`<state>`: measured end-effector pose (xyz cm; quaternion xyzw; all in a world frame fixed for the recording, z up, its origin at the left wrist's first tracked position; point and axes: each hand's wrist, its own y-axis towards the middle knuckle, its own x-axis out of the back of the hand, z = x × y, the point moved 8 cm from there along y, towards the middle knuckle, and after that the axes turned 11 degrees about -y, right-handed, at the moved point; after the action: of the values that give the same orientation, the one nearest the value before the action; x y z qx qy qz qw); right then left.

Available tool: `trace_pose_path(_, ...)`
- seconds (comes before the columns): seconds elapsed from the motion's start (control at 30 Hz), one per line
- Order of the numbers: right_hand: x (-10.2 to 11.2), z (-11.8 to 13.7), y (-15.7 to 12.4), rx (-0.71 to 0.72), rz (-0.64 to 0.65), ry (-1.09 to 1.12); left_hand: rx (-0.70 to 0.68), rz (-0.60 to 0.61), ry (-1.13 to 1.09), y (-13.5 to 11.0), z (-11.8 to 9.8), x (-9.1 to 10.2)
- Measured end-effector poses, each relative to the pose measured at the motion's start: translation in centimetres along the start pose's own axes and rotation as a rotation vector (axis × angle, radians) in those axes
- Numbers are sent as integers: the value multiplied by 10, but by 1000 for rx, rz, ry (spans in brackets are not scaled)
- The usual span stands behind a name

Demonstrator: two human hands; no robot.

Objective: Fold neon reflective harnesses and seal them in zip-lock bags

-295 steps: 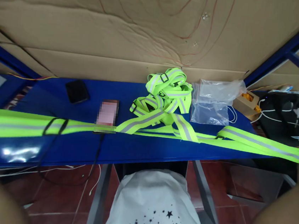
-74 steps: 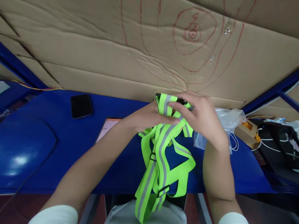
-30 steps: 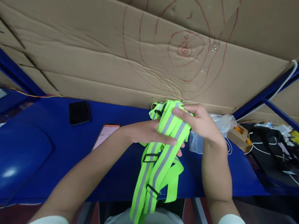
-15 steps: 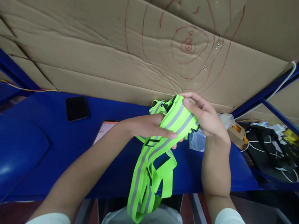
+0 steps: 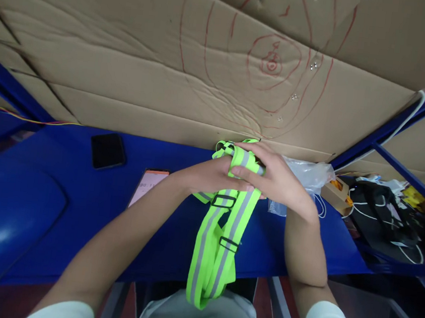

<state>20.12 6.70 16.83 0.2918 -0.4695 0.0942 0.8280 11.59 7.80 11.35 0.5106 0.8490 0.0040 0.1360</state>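
Note:
A neon green reflective strap (image 5: 202,259) with grey stripes and black slide buckles hangs in loops from both hands, over the table's front edge. My left hand (image 5: 220,176) is closed round the gathered strap, thumb across its front. Just above and to the right, my right hand (image 5: 269,175) grips the folded upper end, its thumb and fingers wrapped over the bands. Part of the bundle is hidden behind the hands. Two black buckles show below them, one near my left thumb and one lower on the right-hand band.
On the blue table (image 5: 101,208) lie a black phone (image 5: 107,151) and a lit phone (image 5: 147,185), partly behind my left forearm. Clear plastic bags (image 5: 307,174), a small cardboard box (image 5: 340,195) and a black bag (image 5: 381,217) are at right. A cardboard wall (image 5: 132,59) stands behind.
My right hand has moved down and left, closing over the strap's top near my left hand. The bands now hang straighter, and a second buckle shows lower down.

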Motion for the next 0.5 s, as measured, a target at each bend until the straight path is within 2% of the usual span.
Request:
trace_pose_path(0.1,9,-2,2,-3,-154,-45,58,-36,-205,2,8,0)
trace_pose_path(0.17,19,-7,3,-30,-267,-44,127,-19,-333,4,16,-6)
trace_pose_path(0.23,27,-13,1,-67,-326,-22,157,22,-368,6,20,-12)
trace_pose_path(0.3,28,-18,0,-107,-291,63,156,46,-348,7,23,-15)
trace_pose_path(0.4,20,-21,-1,-169,-188,227,123,0,-266,8,22,-11)
trace_pose_path(0.5,19,-20,-1,-197,-216,319,115,-47,-212,5,17,-7)
